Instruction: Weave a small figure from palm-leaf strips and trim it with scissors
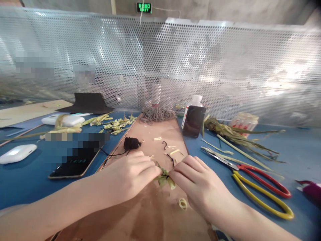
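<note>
– What's the setting?

– A blue table point(250, 174) runs across the frame, with a perforated metal screen point(175, 60) behind it. A brown board point(150, 207) lies down the middle, from lower centre up to a heap of grey cord point(157, 114).

– And the hands?

– Both forearms come in from the bottom corners and meet at centre. The left hand point(130, 175) is curled, knuckles up, fingertips pinched on a small green leaf bundle point(166, 178). The right hand point(194, 180) mirrors it, fingers closed narrowly on the same bundle and on a dark thread point(171, 158) that rises from it.

– Anything unclear?

– The fingertips hide most of the bundle, so I cannot tell how the thread sits on it. Scissors point(260, 184) with red and yellow handles lie at right, a phone point(72, 164) at left, partly blurred out.
</note>
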`<state>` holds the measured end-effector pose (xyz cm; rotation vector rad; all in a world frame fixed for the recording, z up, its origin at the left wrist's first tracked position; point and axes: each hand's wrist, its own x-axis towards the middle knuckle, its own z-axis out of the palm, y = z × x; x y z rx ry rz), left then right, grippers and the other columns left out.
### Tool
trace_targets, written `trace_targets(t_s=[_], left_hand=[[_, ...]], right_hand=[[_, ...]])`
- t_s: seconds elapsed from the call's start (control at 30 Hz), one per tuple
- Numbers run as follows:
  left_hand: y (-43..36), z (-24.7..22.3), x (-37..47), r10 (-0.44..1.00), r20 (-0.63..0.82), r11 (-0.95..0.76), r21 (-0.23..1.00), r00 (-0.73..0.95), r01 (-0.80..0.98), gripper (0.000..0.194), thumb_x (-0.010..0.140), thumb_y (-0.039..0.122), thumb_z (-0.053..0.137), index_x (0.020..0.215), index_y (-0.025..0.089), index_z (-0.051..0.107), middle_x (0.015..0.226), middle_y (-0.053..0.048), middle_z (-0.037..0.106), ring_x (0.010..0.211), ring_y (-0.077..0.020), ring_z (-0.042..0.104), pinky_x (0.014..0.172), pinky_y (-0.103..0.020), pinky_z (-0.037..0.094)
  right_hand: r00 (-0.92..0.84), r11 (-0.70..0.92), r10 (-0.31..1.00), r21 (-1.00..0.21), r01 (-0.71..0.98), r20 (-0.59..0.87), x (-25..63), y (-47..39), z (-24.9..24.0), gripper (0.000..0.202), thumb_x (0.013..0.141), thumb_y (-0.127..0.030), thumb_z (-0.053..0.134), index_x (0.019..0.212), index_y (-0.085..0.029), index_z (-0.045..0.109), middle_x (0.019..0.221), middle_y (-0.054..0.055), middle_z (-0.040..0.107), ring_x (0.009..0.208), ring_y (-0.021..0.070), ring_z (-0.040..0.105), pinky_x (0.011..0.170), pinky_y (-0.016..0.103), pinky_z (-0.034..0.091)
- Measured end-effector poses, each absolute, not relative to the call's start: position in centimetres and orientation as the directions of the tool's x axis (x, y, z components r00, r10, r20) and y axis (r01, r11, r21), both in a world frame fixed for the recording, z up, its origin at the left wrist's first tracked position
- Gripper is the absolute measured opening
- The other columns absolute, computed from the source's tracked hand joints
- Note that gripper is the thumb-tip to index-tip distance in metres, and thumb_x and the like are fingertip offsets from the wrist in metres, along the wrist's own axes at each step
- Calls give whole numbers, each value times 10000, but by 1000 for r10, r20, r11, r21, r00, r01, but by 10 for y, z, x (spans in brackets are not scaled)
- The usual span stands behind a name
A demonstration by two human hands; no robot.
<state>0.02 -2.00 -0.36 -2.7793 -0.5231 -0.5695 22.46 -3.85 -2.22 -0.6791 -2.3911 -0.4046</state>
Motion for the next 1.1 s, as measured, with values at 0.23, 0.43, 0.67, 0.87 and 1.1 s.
trace_targets(t_s=[0.23, 0.43, 0.67, 0.87, 1.1], left_hand=[[-20, -1, 2, 260, 423, -875, -277, 868, 397, 292, 897, 35, 314, 779, 145, 558, 643, -25, 508, 612, -158, 417, 652, -301, 358], [-24, 0, 0, 288, 380, -872, -275, 879, 405, 294, 882, 26, 315, 760, 152, 551, 643, -24, 497, 608, -158, 405, 658, -308, 371], [-25, 8, 0, 514, 435, -853, 172, 740, 492, 193, 891, 96, 391, 947, 172, 559, 777, -20, 583, 701, -134, 533, 657, -249, 423], [-31, 21, 12, 707, 433, -699, 551, 559, 457, 150, 909, 213, 416, 858, 184, 554, 850, -20, 596, 802, -138, 567, 734, -259, 461], [-24, 10, 12, 760, 276, -579, 697, 588, 422, 174, 927, 278, 411, 896, 173, 546, 752, -6, 615, 669, -119, 584, 584, -223, 464]], right_hand=[[-730, 841, 339, 156, 517, 594, 224, -37, -15, 398, 935, -50, 278, 642, -130, 536, 659, 34, 488, 640, 149, 374, 586, 281, 313], [-736, 861, 329, 132, 491, 592, 226, -39, -17, 363, 886, 0, 298, 622, -142, 503, 639, 31, 474, 629, 150, 364, 574, 283, 303], [-466, 717, 697, -505, 480, 545, 223, -41, -7, 249, 823, 11, 378, 727, -166, 524, 702, 17, 513, 695, 139, 449, 610, 238, 361], [-519, 281, 847, -924, 259, 112, 226, -43, 13, 174, 892, -227, 486, 761, -153, 573, 681, -18, 507, 641, 99, 446, 600, 210, 366], [-510, 338, 844, -904, 261, 168, 230, -38, 5, 143, 877, -164, 480, 777, -145, 580, 671, -22, 515, 609, 90, 450, 573, 206, 369]])
